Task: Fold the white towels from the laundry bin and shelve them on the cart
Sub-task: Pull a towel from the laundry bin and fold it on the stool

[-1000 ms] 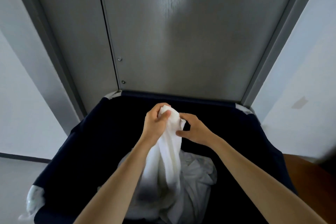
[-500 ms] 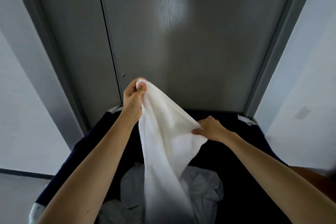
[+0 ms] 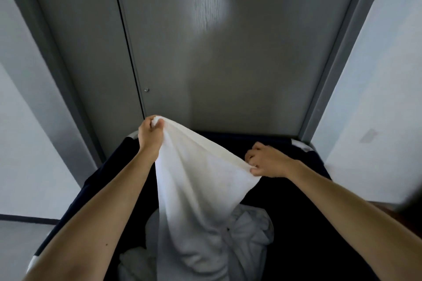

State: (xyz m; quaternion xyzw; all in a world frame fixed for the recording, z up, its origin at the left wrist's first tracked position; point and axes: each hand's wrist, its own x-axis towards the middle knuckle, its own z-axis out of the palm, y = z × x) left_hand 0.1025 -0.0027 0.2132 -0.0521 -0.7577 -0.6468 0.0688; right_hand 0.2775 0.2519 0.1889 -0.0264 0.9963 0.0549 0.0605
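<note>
Two hands: left hand (image 3: 149,137) and right hand (image 3: 267,162), both on one towel (image 3: 196,189).
Left grip: fist closed round the top corner (the higher end).
Towel: edge stretched between them, rest hanging into the bin (image 3: 303,207).
Right grip: pinching the lower corner.
Pile (image 3: 250,228): crumpled whites in bin.

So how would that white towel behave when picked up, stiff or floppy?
Probably floppy: the white towel sags between the left hand and right hand and hangs down into the laundry bin. Likely light for its size, since two pinches hold it up.
</note>
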